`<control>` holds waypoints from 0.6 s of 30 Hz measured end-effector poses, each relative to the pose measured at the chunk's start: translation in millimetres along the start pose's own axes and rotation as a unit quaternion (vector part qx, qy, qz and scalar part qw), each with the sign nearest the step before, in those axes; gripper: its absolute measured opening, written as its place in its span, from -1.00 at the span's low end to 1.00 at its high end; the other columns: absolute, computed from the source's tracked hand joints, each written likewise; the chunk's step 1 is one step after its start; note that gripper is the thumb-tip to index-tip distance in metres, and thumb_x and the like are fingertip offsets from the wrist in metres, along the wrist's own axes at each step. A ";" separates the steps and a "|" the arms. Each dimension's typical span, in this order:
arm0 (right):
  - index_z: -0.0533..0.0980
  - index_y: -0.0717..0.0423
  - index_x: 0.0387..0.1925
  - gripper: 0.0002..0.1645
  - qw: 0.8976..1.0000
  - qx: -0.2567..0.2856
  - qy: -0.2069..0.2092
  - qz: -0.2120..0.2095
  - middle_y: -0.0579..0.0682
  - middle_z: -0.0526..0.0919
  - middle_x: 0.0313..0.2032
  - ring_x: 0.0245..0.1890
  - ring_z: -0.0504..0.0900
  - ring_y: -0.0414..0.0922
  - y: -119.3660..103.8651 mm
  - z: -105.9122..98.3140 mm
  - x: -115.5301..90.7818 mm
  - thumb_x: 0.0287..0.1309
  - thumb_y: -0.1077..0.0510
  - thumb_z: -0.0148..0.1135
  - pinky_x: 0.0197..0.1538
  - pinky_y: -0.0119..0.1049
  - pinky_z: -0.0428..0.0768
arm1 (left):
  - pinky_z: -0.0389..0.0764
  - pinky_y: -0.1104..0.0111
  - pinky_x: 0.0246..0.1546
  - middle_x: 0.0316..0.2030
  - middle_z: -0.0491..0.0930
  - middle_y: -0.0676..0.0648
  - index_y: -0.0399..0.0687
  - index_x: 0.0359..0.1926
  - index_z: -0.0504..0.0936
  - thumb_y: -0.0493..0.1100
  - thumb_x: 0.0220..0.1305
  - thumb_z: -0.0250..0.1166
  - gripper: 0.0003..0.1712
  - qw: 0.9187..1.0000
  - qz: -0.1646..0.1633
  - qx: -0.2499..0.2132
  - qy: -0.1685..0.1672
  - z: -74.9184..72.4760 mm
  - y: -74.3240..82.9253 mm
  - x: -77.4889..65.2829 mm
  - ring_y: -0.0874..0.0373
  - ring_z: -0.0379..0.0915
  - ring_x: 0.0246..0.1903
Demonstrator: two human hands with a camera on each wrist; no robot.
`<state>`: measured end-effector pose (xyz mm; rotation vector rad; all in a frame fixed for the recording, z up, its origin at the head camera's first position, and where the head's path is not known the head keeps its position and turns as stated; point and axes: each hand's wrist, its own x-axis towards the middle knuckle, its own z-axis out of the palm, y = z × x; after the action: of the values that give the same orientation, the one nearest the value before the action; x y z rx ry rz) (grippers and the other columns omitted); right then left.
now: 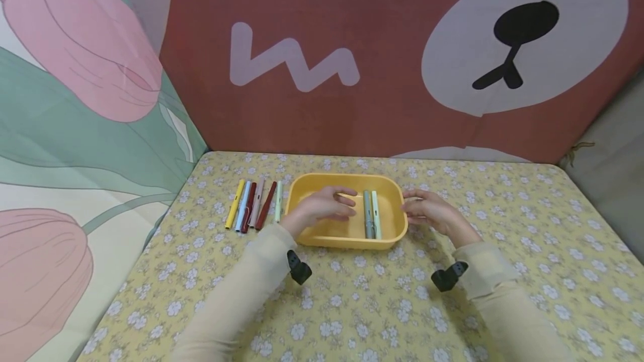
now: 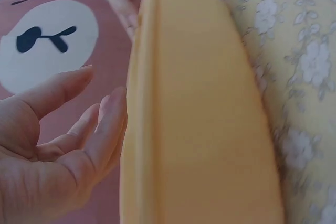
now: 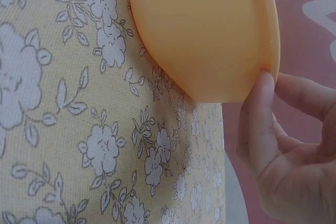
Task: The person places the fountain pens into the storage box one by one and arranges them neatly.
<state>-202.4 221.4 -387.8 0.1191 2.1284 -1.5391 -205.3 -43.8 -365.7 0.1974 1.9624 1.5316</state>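
A yellow plastic tray [image 1: 322, 243] sits on the table, with a grey-blue pen [image 1: 369, 214] and a pale green pen [image 1: 375, 214] side by side in its right half. Over the tray's left half is my left hand [image 1: 327, 205], fingers apart and holding nothing. The left wrist view shows this left hand [image 2: 58, 145] beside the tray wall [image 2: 205, 108], its fingertips partly hidden by the rim. At the tray's right end, my right hand [image 1: 435, 214] touches the rim. From the right wrist, the right hand [image 3: 294, 145] appears to pinch the tray's edge [image 3: 270, 35] between thumb and fingers.
Left of the tray, several pens lie in a loose row: yellow [image 1: 235, 204], light blue [image 1: 243, 205], dark red, pinkish [image 1: 256, 203] and pale green [image 1: 279, 201]. A flowered yellow cloth [image 1: 362, 306] covers the table. Printed fabric [image 1: 382, 116] hangs behind.
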 end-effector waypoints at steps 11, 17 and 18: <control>0.09 0.32 0.36 -0.33 1.000 0.002 -0.001 -0.006 -0.17 0.59 -0.33 -0.35 0.61 -0.32 1.7 -1.5 -0.3 0.32 0.20 0.06 -0.16 -0.45 0.69 | 0.44 0.04 0.28 0.30 0.27 -0.36 -0.16 0.37 0.26 -0.36 0.31 0.16 -0.38 0.999 0.024 -0.008 0.021 -40.8 -0.9 -31.2 -0.19 0.36 0.22; 0.09 0.31 0.36 -0.33 1.000 0.004 -0.001 -0.003 -0.16 0.59 -0.32 -0.35 0.61 -0.32 0.5 -0.8 -0.2 0.32 0.19 0.06 -0.16 -0.45 0.68 | 0.41 0.01 0.30 0.32 0.25 -0.34 -0.14 0.40 0.21 -0.31 0.34 0.15 -0.36 0.998 0.035 0.009 0.048 -70.4 -10.6 -50.3 -0.22 0.30 0.26; 0.09 0.31 0.36 -0.33 1.000 0.004 -0.001 -0.003 -0.15 0.59 -0.32 -0.35 0.61 -0.31 0.5 -1.0 0.1 0.32 0.20 0.06 -0.16 -0.45 0.68 | 0.43 0.02 0.28 0.32 0.26 -0.33 -0.14 0.40 0.21 -0.30 0.34 0.16 -0.36 0.998 0.034 0.016 0.055 -75.2 -12.1 -53.0 -0.22 0.30 0.26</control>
<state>-202.6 222.4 -388.1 0.1153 2.1234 -1.5507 -202.4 -134.7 -347.1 0.1984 2.0874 1.5858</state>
